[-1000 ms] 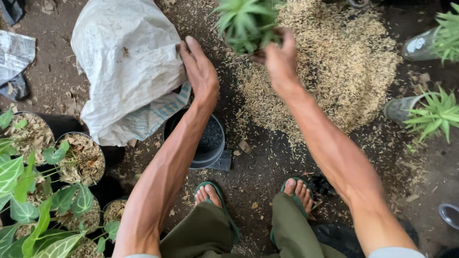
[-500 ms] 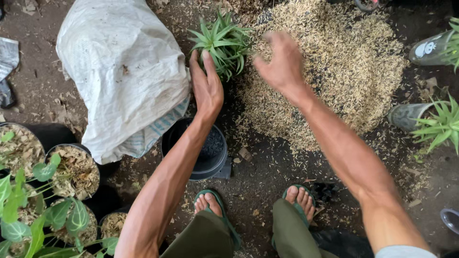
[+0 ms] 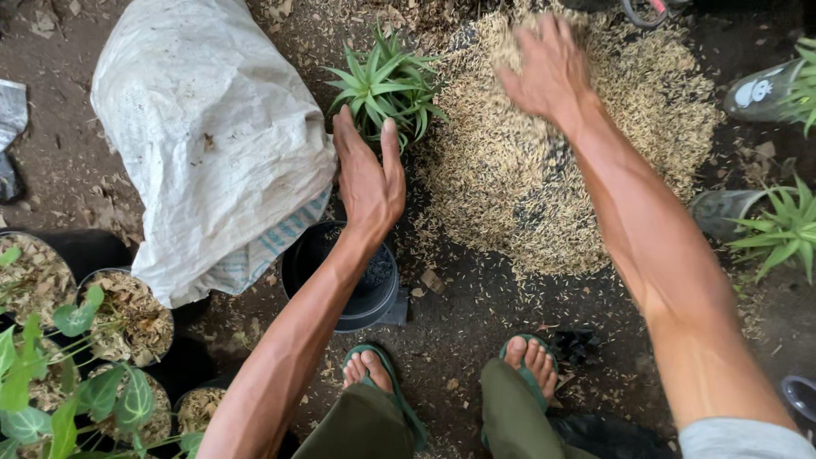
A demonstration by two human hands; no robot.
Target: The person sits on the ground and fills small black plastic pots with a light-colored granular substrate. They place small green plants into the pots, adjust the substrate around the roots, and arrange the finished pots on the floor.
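The small spiky green plant (image 3: 384, 85) sits on the ground at about 12 o'clock from the person's feet, at the left edge of the heap of rice husks (image 3: 544, 161). The left hand (image 3: 370, 174) rests against its near side, fingers spread and open around the base, cupping rather than gripping it. The plant looks light, with stiff, narrow, pointed leaves that would probably bend or snap if squeezed; the safest hold seems to be low down at the base or root clump, under the leaves. The right hand (image 3: 548, 72) hovers open, palm down with fingers loosely spread, over the far side of the husks at 1 o'clock; the husks look dry, loose and very light, likely to spill between fingers. At 10 o'clock a bulky white woven sack (image 3: 204, 144) lies on the dirt, its edge crowding the black plastic pot (image 3: 344, 276) that stands under the left forearm, just ahead of the sandalled feet (image 3: 374, 374). Filled pots with broad-leaved plants (image 3: 93, 357) cluster at 8 o'clock, and another spiky plant (image 3: 782, 229) stands at 3 o'clock.
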